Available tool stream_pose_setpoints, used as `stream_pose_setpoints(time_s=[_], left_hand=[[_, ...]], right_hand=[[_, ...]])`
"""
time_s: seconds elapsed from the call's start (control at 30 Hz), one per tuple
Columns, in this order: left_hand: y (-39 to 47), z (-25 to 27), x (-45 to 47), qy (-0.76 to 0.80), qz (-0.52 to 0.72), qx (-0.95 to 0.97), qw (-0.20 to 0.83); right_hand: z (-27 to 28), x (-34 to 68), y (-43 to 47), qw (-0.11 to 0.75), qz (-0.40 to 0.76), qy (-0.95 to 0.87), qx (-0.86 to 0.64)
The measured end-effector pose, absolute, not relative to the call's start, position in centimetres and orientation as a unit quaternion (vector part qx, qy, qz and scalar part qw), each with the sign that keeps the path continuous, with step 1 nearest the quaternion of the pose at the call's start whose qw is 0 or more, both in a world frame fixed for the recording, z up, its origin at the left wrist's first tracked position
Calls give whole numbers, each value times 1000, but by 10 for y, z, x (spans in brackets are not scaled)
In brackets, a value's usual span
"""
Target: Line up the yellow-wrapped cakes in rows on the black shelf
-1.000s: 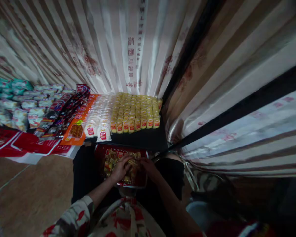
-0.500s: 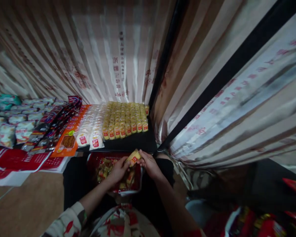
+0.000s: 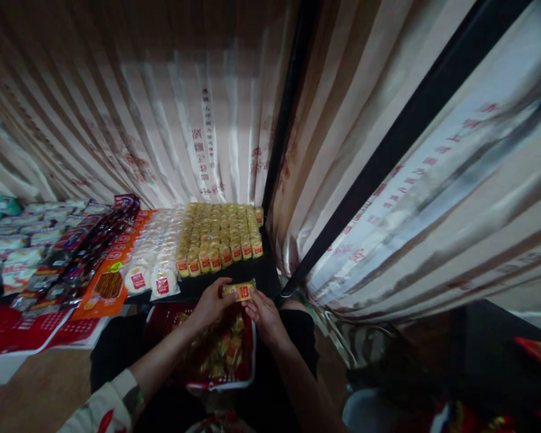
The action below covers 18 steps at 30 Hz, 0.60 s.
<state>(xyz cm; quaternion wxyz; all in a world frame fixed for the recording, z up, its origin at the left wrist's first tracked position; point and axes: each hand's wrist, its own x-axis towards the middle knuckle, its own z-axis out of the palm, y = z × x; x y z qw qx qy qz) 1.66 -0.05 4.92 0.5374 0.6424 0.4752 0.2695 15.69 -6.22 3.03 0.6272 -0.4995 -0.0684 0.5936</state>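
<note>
A small yellow wrapped cake with a red label is held between my two hands, just above the front edge of the black table. My left hand grips its left end, and the fingers of my right hand pinch its right end. Below them, a red plastic basket rests on my lap with several similar wrapped cakes inside. Beyond my hands, rows of the same yellow wrapped cakes stand on the table, red labels facing me.
White round wrapped cakes, an orange snack packet, dark packets and white packets line the table leftward. Curtains hang behind and at right, with a black pole. Another red basket is at left.
Both hands have raised the wrapped cake from over the basket toward the table edge, turning it more level. The view has tilted and shifted slightly, so the table appears lower and further left.
</note>
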Motion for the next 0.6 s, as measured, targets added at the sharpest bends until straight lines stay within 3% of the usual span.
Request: stream_pose_setpoints(time_s=[0.17, 0.27, 0.43, 0.6], left_hand=[[29, 67, 30, 482, 259, 689, 475], [51, 79, 42, 462, 242, 736, 430], [84, 101, 67, 395, 250, 765, 442], [113, 132, 95, 406, 239, 797, 377]], right_hand=[[20, 160, -48, 632, 532, -158, -541], [13, 164, -34, 636, 409, -251, -604], [24, 173, -10, 642, 201, -356, -648], [48, 185, 15, 560, 2, -463, -687]])
